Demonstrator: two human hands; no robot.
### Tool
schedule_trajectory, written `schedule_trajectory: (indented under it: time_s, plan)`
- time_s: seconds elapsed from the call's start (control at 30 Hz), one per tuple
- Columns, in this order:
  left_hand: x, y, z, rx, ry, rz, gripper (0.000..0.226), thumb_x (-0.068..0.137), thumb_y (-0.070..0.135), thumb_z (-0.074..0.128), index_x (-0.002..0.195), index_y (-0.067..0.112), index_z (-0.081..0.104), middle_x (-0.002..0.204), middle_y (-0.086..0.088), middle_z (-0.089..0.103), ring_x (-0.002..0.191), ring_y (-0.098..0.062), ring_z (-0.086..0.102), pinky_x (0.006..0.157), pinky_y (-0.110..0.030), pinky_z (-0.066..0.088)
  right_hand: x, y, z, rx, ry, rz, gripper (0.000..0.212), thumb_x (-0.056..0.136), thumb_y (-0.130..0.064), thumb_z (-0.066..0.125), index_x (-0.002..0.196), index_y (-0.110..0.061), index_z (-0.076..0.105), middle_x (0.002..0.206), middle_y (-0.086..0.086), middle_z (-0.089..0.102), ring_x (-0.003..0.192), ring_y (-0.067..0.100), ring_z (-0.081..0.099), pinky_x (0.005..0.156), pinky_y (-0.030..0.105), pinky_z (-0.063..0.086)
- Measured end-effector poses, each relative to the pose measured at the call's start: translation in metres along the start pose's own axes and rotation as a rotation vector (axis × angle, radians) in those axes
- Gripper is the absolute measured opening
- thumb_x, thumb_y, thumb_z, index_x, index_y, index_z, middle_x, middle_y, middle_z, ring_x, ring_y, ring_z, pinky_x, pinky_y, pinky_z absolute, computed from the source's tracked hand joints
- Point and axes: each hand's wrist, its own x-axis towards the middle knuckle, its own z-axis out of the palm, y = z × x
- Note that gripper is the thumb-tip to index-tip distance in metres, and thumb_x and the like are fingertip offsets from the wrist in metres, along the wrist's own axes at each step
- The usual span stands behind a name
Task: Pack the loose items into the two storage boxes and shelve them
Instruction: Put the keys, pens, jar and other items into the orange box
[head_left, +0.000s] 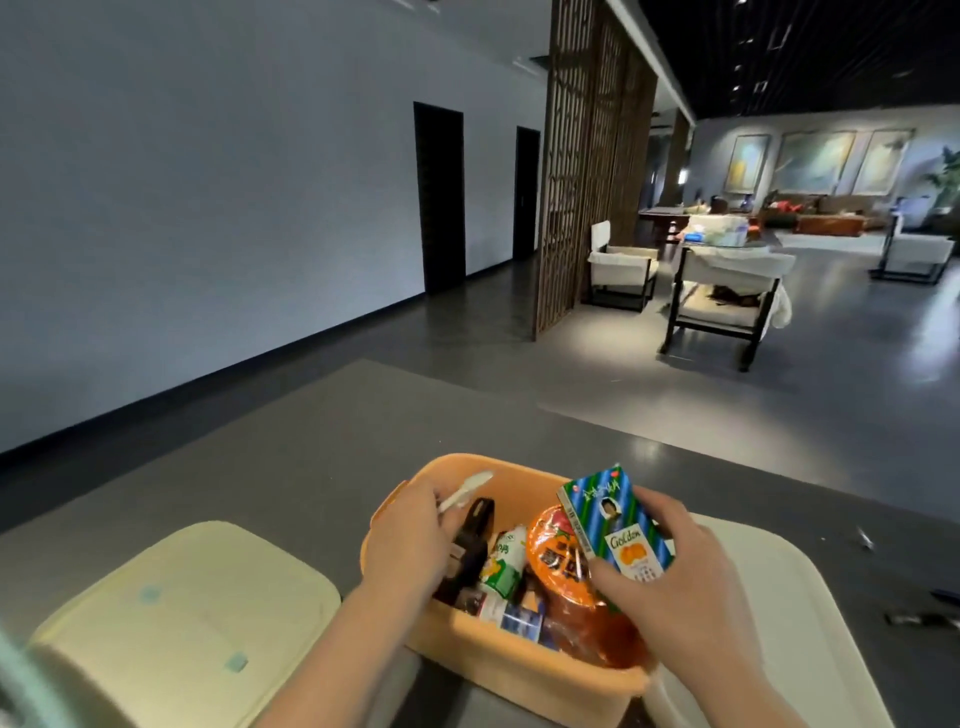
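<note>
An open orange storage box (524, 675) sits low in the middle of the view. Inside it lie an orange instant-noodle cup (558, 558), a small green-and-white bottle (503, 564), a black object (470, 551) and small cartons. My right hand (675, 587) is above the box's right side, shut on a blue striped juice carton (618, 525). My left hand (410, 540) is at the box's left rim and grips a white plastic utensil (467, 491). A pale yellow box with its lid on (192, 618) stands to the left.
A white lid or tray (779, 613) lies to the right of the orange box, on a grey table (322, 447). Small dark items (914, 618) lie at the table's right edge. Beyond are a wooden lattice screen (582, 171), armchairs (722, 301) and open floor.
</note>
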Motion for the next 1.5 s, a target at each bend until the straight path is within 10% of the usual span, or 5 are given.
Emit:
schedule_trajectory:
  time_s: [0.43,0.97,1.27,1.5]
  plan:
    - [0.054,-0.042,0.041,0.457,-0.11,0.175,0.023,0.08,0.049,0.055,0.093,0.031,0.057,0.09,0.005,0.067,0.089,-0.018,0.059,0.077,-0.031,0.042,0.032,-0.015,0.06,-0.147,-0.063,-0.047,0.071,0.063,-0.056,0.076,0.125,-0.048,0.042,0.096,-0.035,0.046,0.089,-0.016,0.045,0.066,0.004,0.032]
    - [0.042,-0.057,0.022,-0.27,0.194,0.021,0.024,0.086,0.006,0.053,0.093,0.024,0.066,0.092,0.011,0.062,0.086,-0.008,0.055,0.075,-0.022,0.039,0.052,-0.033,0.122,-0.252,-0.337,-0.075,0.064,0.057,-0.07,0.063,0.111,-0.042,0.045,0.102,-0.018,0.056,0.094,0.002,0.053,0.078,0.023,0.048]
    - [0.04,-0.059,0.023,-0.245,0.161,0.018,0.026,0.088,0.006,0.05,0.094,0.025,0.066,0.092,0.014,0.06,0.088,-0.007,0.055,0.073,-0.021,0.039,0.062,-0.036,0.172,-0.3,-0.47,0.013,0.061,0.088,-0.064,0.046,0.134,-0.023,0.04,0.128,0.003,0.043,0.115,0.022,0.049,0.09,0.033,0.041]
    - [0.037,-0.054,0.021,-0.065,0.1,0.097,0.018,0.086,0.015,0.059,0.098,0.023,0.068,0.097,0.005,0.065,0.092,-0.018,0.06,0.08,-0.037,0.048,0.046,-0.028,0.12,-0.185,-0.316,-0.127,0.037,0.09,-0.045,0.056,0.123,-0.031,0.051,0.119,-0.011,0.05,0.092,0.001,0.047,0.084,0.02,0.038]
